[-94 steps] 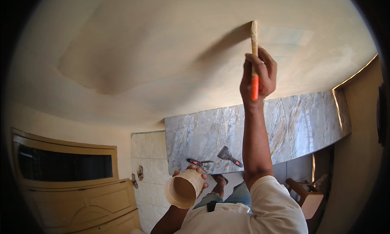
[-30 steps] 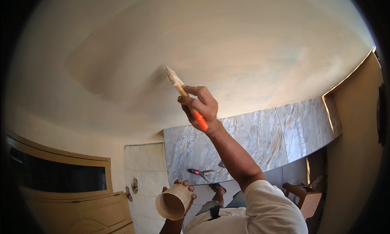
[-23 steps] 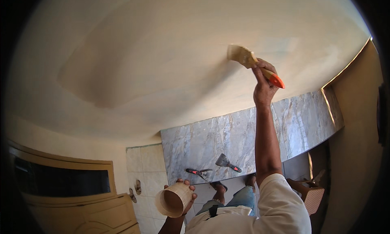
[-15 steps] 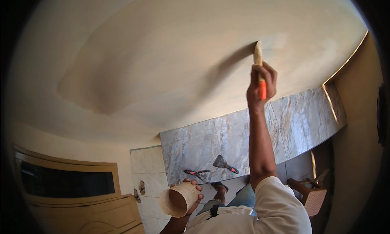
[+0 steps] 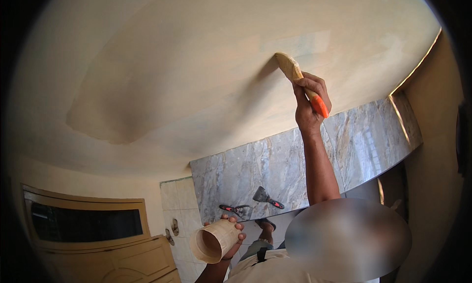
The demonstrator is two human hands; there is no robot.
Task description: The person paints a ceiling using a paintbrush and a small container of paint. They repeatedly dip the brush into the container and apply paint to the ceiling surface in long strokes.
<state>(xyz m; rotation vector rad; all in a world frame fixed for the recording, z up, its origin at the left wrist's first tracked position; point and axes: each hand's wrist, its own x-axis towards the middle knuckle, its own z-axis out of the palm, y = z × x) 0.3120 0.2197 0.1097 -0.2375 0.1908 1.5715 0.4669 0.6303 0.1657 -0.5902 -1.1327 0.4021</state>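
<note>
One brush (image 5: 290, 68) sits pinched in my right grip (image 5: 311, 98), tip against the far wall (image 5: 196, 86); my left grip (image 5: 239, 230) wraps a tilted cup (image 5: 224, 236) near the left end of the counter (image 5: 228, 177). Tipping it further could spill any contents; a loosened pinch could drop the brush.

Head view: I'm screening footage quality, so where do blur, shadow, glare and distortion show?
Head view: a blurred oval covers the lower right; a soft shadow falls on the wall left of the paintbrush; glare marks the marbled counter, whose front edge curves.
</note>
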